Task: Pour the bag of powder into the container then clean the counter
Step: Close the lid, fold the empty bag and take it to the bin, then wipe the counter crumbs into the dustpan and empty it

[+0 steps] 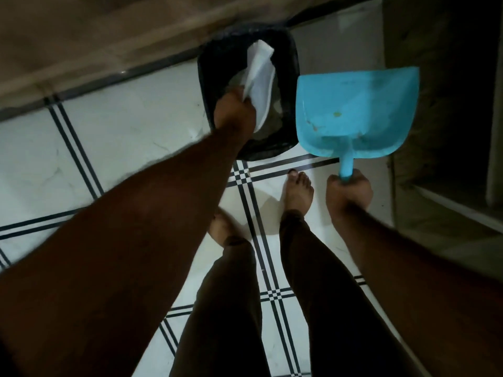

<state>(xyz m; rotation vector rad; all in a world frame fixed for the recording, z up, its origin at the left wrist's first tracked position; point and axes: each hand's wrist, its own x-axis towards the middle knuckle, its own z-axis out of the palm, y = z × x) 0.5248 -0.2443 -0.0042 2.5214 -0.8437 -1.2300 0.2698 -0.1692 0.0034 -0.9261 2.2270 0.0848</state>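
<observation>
A black waste bin [288,50] stands on the tiled floor by the wall. My left hand [235,111] reaches over its rim, shut on a white crumpled bag or paper [261,74] that hangs over the bin's opening. My right hand [349,193] grips the handle of a light blue dustpan [356,110], held just right of the bin with its pan facing up. A few small specks lie in the pan. The bin's contents are dim and hard to make out.
White floor tiles [122,137] with black stripe borders run across the view. My bare feet [298,189] stand just before the bin. A brown wall or cabinet face [81,36] is behind the bin, and a dark step or cabinet [449,159] is on the right.
</observation>
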